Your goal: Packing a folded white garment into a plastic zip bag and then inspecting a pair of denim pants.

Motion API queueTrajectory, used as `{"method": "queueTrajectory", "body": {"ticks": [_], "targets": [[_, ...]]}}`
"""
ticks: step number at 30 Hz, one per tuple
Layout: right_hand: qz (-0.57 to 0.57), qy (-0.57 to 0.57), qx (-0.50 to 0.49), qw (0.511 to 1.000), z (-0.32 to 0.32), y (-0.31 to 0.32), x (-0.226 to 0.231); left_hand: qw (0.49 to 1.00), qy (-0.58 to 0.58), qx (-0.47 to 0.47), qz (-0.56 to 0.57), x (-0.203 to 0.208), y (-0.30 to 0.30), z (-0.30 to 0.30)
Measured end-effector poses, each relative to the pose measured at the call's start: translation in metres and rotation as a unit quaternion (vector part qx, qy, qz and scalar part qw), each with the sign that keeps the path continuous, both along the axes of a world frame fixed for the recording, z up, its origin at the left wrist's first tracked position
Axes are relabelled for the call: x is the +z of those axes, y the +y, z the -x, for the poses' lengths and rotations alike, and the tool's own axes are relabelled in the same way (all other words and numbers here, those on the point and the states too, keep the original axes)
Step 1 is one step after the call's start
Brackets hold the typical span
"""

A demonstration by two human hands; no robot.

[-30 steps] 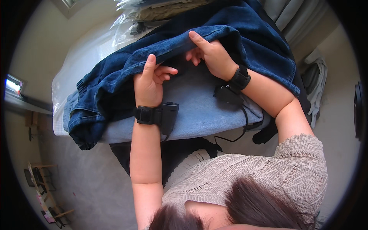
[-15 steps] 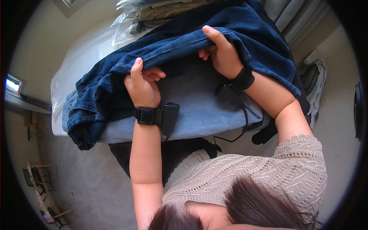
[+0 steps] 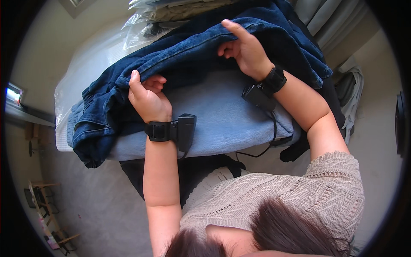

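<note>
A dark blue denim garment [image 3: 171, 53] with a ribbed, gathered end at the left lies over a board with a light blue padded cover [image 3: 218, 120]. My left hand [image 3: 150, 97] has its thumb on the outside of a denim fold and its curled fingers at the inner side. Farther right along that same fold, my right hand [image 3: 248, 53] holds the denim loosely, thumb stretched over it and fingers bent below. Between my hands the fold stands raised above the blue cover. Each wrist carries a black strap with a small device.
Clear plastic bags with folded clothes [image 3: 167, 13] are stacked beyond the denim. White sheeting [image 3: 70, 115] hangs off the board's left side. A black cable [image 3: 261, 152] loops at the near edge. Grey curtains [image 3: 321, 19] and pale hanging cloth [image 3: 352, 90] are at the right.
My left hand has shifted left and slightly down. My right hand has moved a little up and away, and the denim fold between them has risen, uncovering more of the blue cover.
</note>
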State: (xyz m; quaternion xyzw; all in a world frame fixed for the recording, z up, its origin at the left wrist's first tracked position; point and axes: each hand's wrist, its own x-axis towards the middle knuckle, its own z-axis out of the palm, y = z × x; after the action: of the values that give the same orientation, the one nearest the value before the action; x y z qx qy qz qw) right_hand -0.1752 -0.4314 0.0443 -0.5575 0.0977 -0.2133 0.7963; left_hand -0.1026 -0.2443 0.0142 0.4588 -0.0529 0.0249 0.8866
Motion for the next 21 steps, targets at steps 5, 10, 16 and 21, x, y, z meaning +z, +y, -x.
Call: {"method": "queueTrajectory", "body": {"ticks": [5,10,16,21], "targets": [[0.083,0.087,0.090,0.989,-0.003,0.005,-0.011,0.994,-0.033,-0.101,-0.019,-0.001,0.004,0.000],[0.093,0.064,0.077,0.991,-0.001,0.008,-0.010,0.983,-0.039,-0.171,-0.045,0.003,0.001,0.004],[0.076,-0.045,0.049,0.995,0.006,0.010,-0.007,0.987,-0.025,-0.153,-0.044,-0.002,-0.001,0.002],[0.033,-0.011,0.067,0.997,0.005,0.009,-0.016,0.989,-0.031,-0.147,-0.011,-0.003,-0.001,0.002]]}}
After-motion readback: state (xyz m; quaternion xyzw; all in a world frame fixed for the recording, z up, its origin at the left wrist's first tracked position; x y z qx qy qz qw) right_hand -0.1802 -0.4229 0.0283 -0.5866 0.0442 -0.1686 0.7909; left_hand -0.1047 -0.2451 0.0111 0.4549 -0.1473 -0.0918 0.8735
